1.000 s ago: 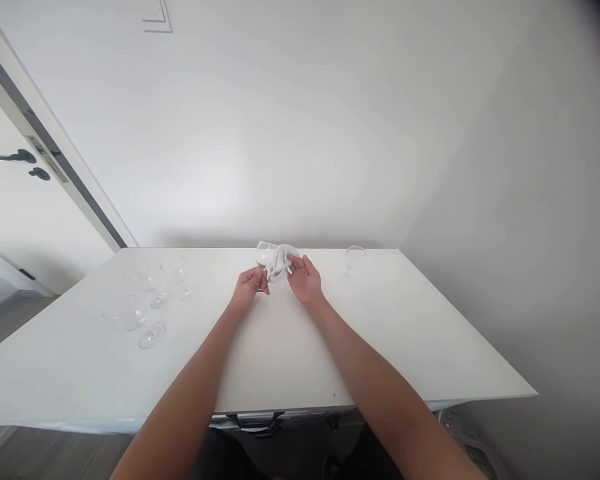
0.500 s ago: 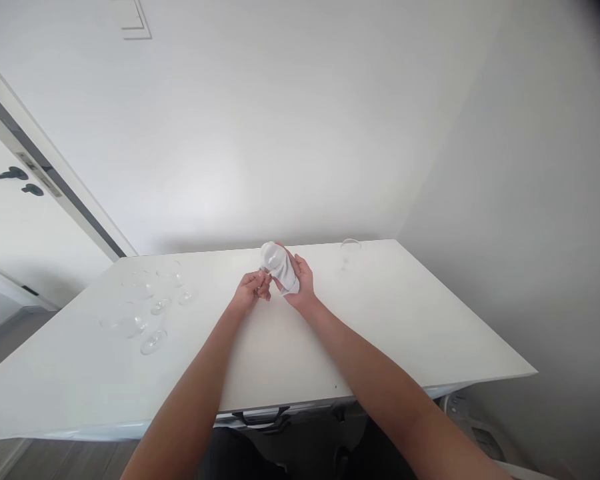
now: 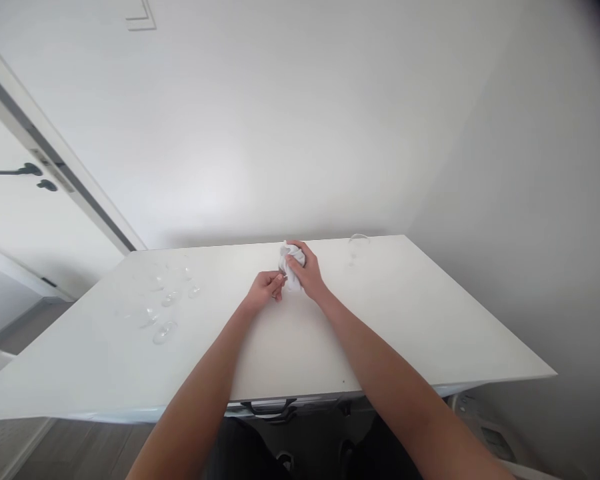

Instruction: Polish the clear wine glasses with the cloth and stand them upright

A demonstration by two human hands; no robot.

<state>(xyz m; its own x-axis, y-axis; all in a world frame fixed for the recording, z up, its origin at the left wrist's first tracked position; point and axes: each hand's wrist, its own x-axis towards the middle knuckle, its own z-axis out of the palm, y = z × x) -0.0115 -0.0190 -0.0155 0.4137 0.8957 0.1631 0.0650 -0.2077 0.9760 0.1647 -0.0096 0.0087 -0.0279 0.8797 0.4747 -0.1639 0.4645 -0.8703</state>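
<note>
My left hand (image 3: 267, 287) pinches the stem of a clear wine glass (image 3: 284, 253) above the table. Wrapped about the bowl of this glass is a white cloth (image 3: 294, 281). My right hand (image 3: 308, 271) presses the cloth around the bowl, thumb on the near side and fingers over the top. Most of the bowl is hidden by cloth and fingers, and the left fingers cover the foot.
Several clear stemmed glasses (image 3: 166, 332) stand on the left of the white table (image 3: 405, 320). A lone glass (image 3: 359, 249) is at the back right. Behind the table rises a white wall (image 3: 280, 120); a door with a dark handle (image 3: 27, 169) is at the left.
My right hand has turned from an open cradle beneath the cloth to a grip over it, so the bowl is more covered. The view has shifted slightly; the left hand keeps the stem.
</note>
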